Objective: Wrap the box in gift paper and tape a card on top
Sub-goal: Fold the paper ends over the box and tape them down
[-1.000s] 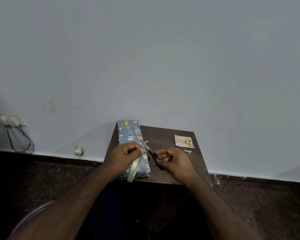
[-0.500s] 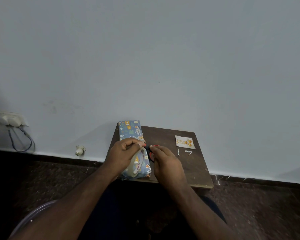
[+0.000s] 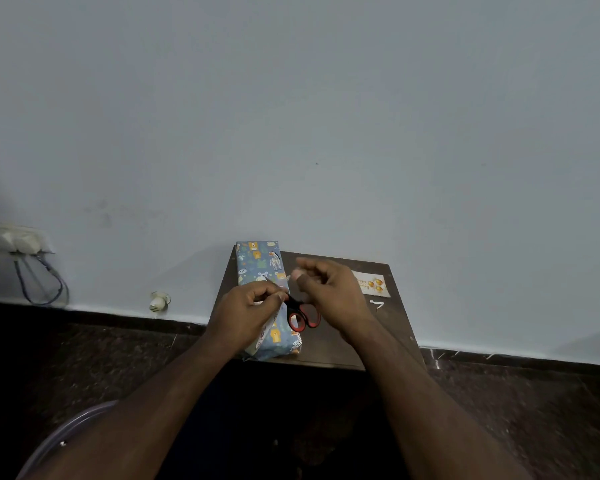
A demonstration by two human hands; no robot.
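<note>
The box point(image 3: 260, 268), wrapped in blue animal-print paper, lies lengthwise on the left side of a small dark wooden table point(image 3: 340, 344). My left hand point(image 3: 245, 311) rests over the box's near half and grips a pale tape roll point(image 3: 264, 329). Red-and-black scissors point(image 3: 303, 317) lie against the box's right edge, their blades reaching under my left fingers. My right hand point(image 3: 329, 289) hovers above the table with curled fingers, pinching what looks like a small piece of tape point(image 3: 296, 274) at the thumb tip. The card point(image 3: 371, 284), white with gold balloons, lies at the table's far right.
Small pale scraps point(image 3: 377, 304) lie on the table near the card. The table stands against a plain wall. A wall socket with cables point(image 3: 18, 239) is at the far left, and dark floor surrounds the table. A curved chair edge point(image 3: 66, 431) shows at bottom left.
My right hand has let go of the scissors, which now lie beside the box, and has lifted up and to the right. My left hand stays on the box with the tape roll.
</note>
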